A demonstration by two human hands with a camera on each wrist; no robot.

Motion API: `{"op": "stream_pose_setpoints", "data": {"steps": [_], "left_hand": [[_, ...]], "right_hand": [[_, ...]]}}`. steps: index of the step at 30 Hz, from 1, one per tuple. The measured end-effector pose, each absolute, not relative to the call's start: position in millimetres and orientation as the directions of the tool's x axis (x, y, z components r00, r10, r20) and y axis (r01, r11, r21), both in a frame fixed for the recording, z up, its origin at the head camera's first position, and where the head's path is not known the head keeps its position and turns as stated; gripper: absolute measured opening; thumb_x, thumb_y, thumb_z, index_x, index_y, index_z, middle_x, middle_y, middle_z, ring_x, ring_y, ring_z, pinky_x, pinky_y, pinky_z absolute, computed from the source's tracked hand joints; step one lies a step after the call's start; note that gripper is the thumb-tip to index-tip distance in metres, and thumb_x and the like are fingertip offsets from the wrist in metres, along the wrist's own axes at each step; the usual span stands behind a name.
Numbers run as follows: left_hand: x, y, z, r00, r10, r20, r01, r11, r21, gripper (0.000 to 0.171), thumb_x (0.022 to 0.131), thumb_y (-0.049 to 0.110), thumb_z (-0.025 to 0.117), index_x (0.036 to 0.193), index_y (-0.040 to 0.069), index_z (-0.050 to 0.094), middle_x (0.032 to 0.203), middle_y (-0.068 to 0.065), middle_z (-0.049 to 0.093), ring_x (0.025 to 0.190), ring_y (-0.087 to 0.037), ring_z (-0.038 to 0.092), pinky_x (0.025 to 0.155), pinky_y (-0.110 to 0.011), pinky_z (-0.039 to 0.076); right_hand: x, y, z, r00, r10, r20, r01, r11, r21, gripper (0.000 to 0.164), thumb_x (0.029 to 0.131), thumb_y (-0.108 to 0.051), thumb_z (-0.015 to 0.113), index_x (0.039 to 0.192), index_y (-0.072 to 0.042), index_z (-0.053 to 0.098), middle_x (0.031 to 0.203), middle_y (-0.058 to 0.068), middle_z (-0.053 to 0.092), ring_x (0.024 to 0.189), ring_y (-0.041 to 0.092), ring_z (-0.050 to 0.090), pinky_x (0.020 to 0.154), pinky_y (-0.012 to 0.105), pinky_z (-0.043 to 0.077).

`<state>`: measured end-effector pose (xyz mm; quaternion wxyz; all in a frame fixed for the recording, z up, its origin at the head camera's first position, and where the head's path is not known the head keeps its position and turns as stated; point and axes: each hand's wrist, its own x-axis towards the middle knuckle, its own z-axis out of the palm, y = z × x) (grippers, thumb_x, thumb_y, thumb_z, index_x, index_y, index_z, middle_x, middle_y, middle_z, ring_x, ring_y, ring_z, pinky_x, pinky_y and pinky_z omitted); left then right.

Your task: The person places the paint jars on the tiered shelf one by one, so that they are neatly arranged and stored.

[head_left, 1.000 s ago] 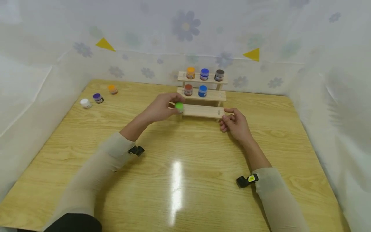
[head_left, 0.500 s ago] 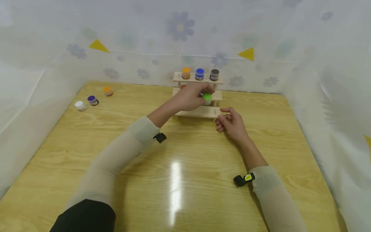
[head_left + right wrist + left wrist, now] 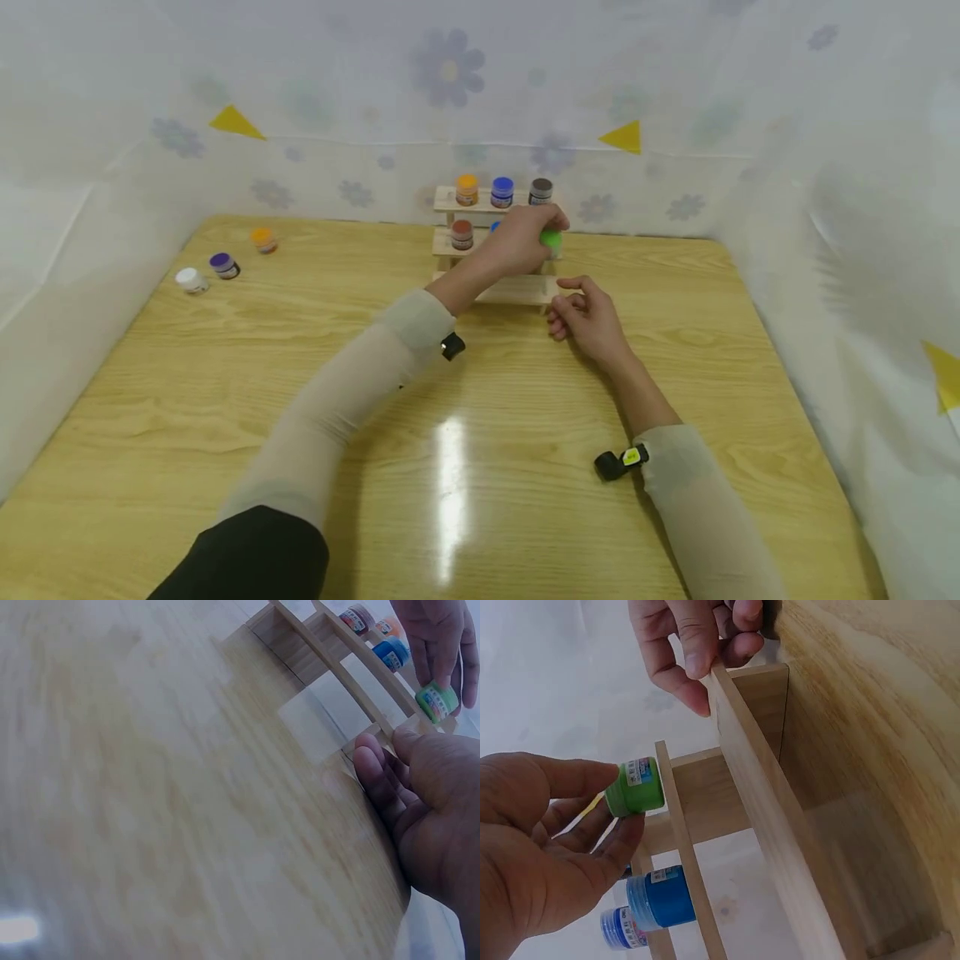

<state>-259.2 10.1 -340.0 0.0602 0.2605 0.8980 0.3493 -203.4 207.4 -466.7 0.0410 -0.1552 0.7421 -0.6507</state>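
My left hand (image 3: 517, 242) pinches a small green paint jar (image 3: 636, 787) between thumb and fingers. The jar's base is right at the middle step of a three-tier wooden rack (image 3: 761, 810), at that step's right end. Beside it on the same step stand a light-blue jar (image 3: 661, 898) and a reddish-brown jar (image 3: 462, 235); in the head view the hand partly covers the blue one. With thumb and index finger my right hand (image 3: 596, 325) grips the right end of the lowest step, its other fingers curled beneath.
On the top step stand an orange jar (image 3: 467, 190), a dark-blue jar (image 3: 502, 192) and a dark jar (image 3: 541, 191). Far left on the wooden table (image 3: 405, 500) are a white jar (image 3: 192, 281), a purple jar (image 3: 224, 266) and another orange jar (image 3: 264, 241). A flowered curtain (image 3: 337, 108) hangs behind.
My left hand has carried the green jar rightward, from the lowest step's left end across to the right end of the middle step. My right hand keeps its place at the rack.
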Motion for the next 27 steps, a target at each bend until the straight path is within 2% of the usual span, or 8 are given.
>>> {"op": "stream_pose_setpoints", "data": {"steps": [4,11,15,22,27], "left_hand": [[-260,16,-342,-0.881,0.465,0.091,0.414,0.662,0.625,0.039,0.102,0.0,0.066,0.14,0.007,0.062,0.141,-0.01,0.065,0.123,-0.021,0.062,0.092,-0.028,0.053],[-257,26,-350,-0.922,0.37,0.111,0.348,0.67,0.656,0.042,0.104,0.0,0.061,0.145,0.007,0.058,0.146,-0.009,0.061,0.126,-0.021,0.06,0.094,-0.029,0.052],[-253,26,-358,-0.938,0.324,0.122,0.317,0.663,0.679,0.049,0.105,0.005,0.063,0.153,0.009,0.051,0.151,-0.009,0.055,0.132,-0.021,0.056,0.097,-0.029,0.052],[-249,24,-363,-0.943,0.29,0.163,0.313,0.609,0.729,0.06,0.103,0.01,0.067,0.158,0.009,0.044,0.154,-0.01,0.051,0.123,-0.019,0.057,0.087,-0.027,0.051],[-242,20,-360,-0.952,0.259,0.161,0.285,0.569,0.771,0.061,0.104,0.014,0.067,0.159,0.01,0.043,0.154,-0.006,0.051,0.137,-0.018,0.052,0.101,-0.027,0.05]], "right_hand": [[-203,205,-466,-0.95,-0.283,0.13,-0.167,0.112,-0.98,0.037,0.11,-0.011,0.057,0.143,0.005,0.049,0.09,0.024,0.068,0.066,0.015,0.07,0.06,0.029,0.062],[-203,203,-464,-0.951,-0.28,0.133,-0.171,0.119,-0.978,0.037,0.11,-0.01,0.057,0.142,0.006,0.049,0.093,0.032,0.067,0.066,0.015,0.07,0.06,0.029,0.062],[-204,200,-463,-0.95,-0.284,0.131,-0.169,0.113,-0.979,0.038,0.11,-0.01,0.056,0.143,0.006,0.049,0.095,0.034,0.066,0.066,0.015,0.071,0.06,0.029,0.062],[-205,198,-461,-0.954,-0.276,0.119,-0.155,0.113,-0.981,0.036,0.11,-0.01,0.057,0.142,0.004,0.05,0.093,0.029,0.067,0.066,0.014,0.07,0.06,0.029,0.062],[-205,200,-463,-0.952,-0.281,0.119,-0.155,0.109,-0.982,0.037,0.109,-0.009,0.057,0.142,0.006,0.049,0.091,0.026,0.068,0.066,0.015,0.07,0.059,0.03,0.062]]}}
